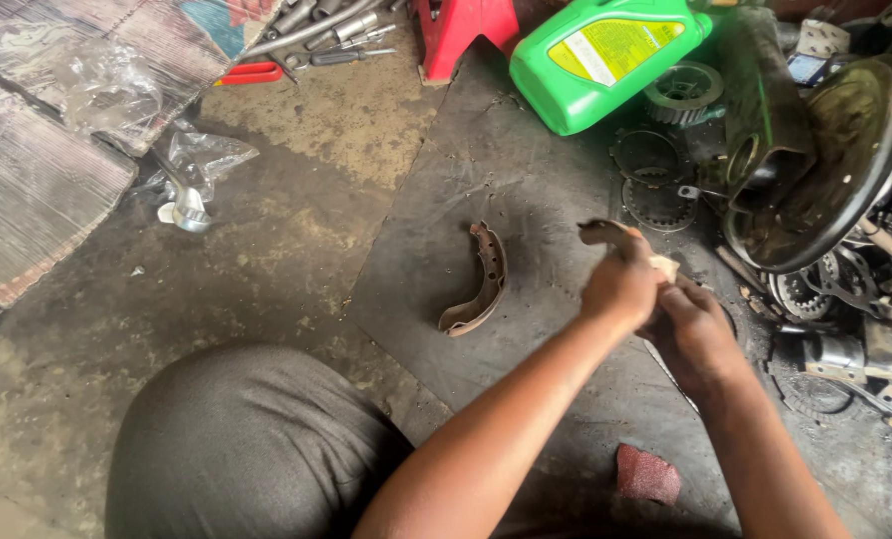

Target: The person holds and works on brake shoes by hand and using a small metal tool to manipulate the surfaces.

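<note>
My left hand point(620, 287) grips a curved rusty brake shoe point(605, 233) whose end sticks up above my fist. Right beside it, my right hand point(693, 329) presses a small pale piece of abrasive paper point(664, 267) against that shoe. A second curved brake shoe point(479, 282) lies on its edge on the dark rubber mat point(486, 170), left of both hands. A reddish scrap of sandpaper point(648, 473) lies on the mat near my right forearm.
A green oil jug point(605, 55) lies at the top, next to gears and clutch plates point(655, 180). A dirty round backing plate point(835, 170) and metal parts crowd the right. Tools point(316, 35), a red stool point(463, 30) and plastic wrap point(191, 165) are farther off. My knee point(246, 439) is at the bottom left.
</note>
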